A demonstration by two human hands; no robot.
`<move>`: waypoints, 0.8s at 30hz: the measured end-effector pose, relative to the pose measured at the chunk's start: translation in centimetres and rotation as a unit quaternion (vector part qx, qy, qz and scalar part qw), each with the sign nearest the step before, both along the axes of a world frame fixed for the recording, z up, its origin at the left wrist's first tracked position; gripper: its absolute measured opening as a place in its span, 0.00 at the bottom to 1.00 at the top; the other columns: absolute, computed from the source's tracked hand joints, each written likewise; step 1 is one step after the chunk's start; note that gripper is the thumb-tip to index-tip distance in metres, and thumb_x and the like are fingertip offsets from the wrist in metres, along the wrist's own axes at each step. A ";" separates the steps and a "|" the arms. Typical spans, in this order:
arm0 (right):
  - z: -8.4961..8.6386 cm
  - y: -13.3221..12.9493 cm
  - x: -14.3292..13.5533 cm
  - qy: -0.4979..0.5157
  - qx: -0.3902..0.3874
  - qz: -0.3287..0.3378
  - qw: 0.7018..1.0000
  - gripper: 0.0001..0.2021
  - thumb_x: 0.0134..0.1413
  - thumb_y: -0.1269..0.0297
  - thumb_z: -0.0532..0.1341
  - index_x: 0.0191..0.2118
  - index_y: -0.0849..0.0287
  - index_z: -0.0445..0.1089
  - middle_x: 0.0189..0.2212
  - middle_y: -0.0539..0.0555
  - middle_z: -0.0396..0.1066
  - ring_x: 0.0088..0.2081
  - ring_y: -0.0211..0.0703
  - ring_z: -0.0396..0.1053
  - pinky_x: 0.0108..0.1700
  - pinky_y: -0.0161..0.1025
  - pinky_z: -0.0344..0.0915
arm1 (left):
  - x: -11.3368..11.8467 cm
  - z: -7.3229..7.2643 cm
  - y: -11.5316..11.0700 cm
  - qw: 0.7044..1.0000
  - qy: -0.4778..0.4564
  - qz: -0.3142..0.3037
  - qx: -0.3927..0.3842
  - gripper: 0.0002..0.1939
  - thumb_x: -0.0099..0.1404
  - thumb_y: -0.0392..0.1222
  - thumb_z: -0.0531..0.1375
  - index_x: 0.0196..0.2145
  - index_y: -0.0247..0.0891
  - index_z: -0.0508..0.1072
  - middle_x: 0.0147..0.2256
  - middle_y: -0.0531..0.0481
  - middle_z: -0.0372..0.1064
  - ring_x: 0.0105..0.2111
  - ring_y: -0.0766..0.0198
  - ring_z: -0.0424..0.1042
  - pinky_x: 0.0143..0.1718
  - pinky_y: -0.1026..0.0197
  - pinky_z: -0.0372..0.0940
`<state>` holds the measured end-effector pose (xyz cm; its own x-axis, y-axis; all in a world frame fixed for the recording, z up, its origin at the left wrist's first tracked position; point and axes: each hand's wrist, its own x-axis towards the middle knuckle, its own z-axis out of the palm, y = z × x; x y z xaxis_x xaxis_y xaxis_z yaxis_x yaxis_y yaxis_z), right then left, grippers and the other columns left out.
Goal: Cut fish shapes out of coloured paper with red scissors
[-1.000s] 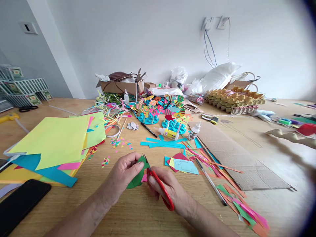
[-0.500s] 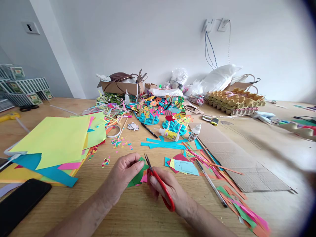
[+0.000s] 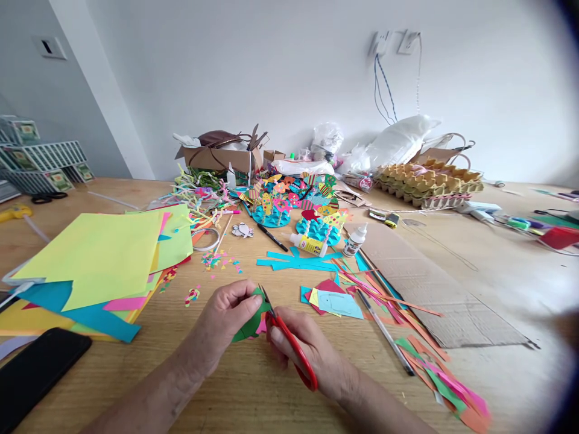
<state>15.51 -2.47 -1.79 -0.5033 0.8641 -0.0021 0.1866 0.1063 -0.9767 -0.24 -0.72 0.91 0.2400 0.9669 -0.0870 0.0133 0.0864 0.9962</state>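
Note:
My left hand [image 3: 233, 313] pinches a piece of green paper [image 3: 251, 325] between thumb and fingers, low over the table. Red-handled scissors [image 3: 296, 349] are in my right hand [image 3: 312, 346], their blades pointing up and left against the green paper's right edge. A bit of pink paper [image 3: 261, 326] shows beside the green piece; whether it is held with it I cannot tell. Beyond my right hand lie small stacked paper pieces, the top one light blue [image 3: 339, 302] with a drawn outline.
Coloured paper sheets [image 3: 104, 253] and a black phone [image 3: 43, 377] lie left. Ahead are paper fish models [image 3: 271, 211], a glue bottle [image 3: 355, 240], a yellow-labelled tube [image 3: 309, 244] and blue strips [image 3: 298, 263]. To the right are cardboard [image 3: 420, 283], a pen [image 3: 384, 331] and paper scraps [image 3: 447, 377].
The scissors have shifted slightly left and their blades look closer to the green paper. My left hand keeps its hold. The view has moved a little.

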 end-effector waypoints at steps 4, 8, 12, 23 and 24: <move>0.0 0.0 0.0 -0.001 -0.006 0.002 1.000 0.25 0.53 0.39 0.49 0.24 0.59 0.56 0.18 0.46 0.56 0.21 0.34 0.54 0.22 0.31 0.51 | 0.1 0.0 0.0 1.000 -0.001 0.002 -0.003 0.12 0.53 0.44 0.56 0.18 0.38 0.60 0.16 0.60 0.51 0.18 0.71 0.50 0.19 0.68 0.48; 0.1 -0.1 -0.1 -0.014 -0.005 -0.002 1.000 0.25 0.52 0.39 0.49 0.23 0.59 0.56 0.17 0.46 0.56 0.20 0.34 0.53 0.22 0.31 0.51 | 0.0 0.0 -0.1 1.000 -0.003 0.003 -0.003 0.12 0.54 0.43 0.56 0.18 0.38 0.59 0.17 0.60 0.50 0.19 0.72 0.50 0.20 0.69 0.48; -0.1 -0.2 -0.1 -0.010 -0.016 -0.006 1.000 0.25 0.52 0.39 0.49 0.24 0.59 0.56 0.17 0.46 0.56 0.19 0.33 0.53 0.21 0.31 0.50 | 0.0 -0.1 -0.1 1.000 0.000 0.000 0.001 0.12 0.54 0.44 0.56 0.19 0.38 0.58 0.17 0.60 0.49 0.19 0.72 0.49 0.20 0.69 0.48; 0.0 0.0 -0.1 -0.007 -0.031 -0.013 0.999 0.24 0.54 0.42 0.50 0.22 0.59 0.56 0.15 0.45 0.56 0.18 0.32 0.54 0.19 0.29 0.50 | 0.1 0.0 0.0 1.000 -0.003 -0.003 0.005 0.12 0.54 0.44 0.55 0.19 0.38 0.58 0.17 0.60 0.49 0.19 0.72 0.49 0.19 0.69 0.48; -0.1 -0.1 -0.1 -0.006 -0.030 -0.014 0.999 0.23 0.54 0.42 0.50 0.22 0.59 0.56 0.15 0.45 0.56 0.18 0.32 0.54 0.19 0.29 0.50 | 0.0 -0.1 0.0 1.000 -0.003 -0.006 0.006 0.12 0.55 0.44 0.55 0.19 0.38 0.58 0.17 0.60 0.49 0.19 0.72 0.49 0.19 0.69 0.48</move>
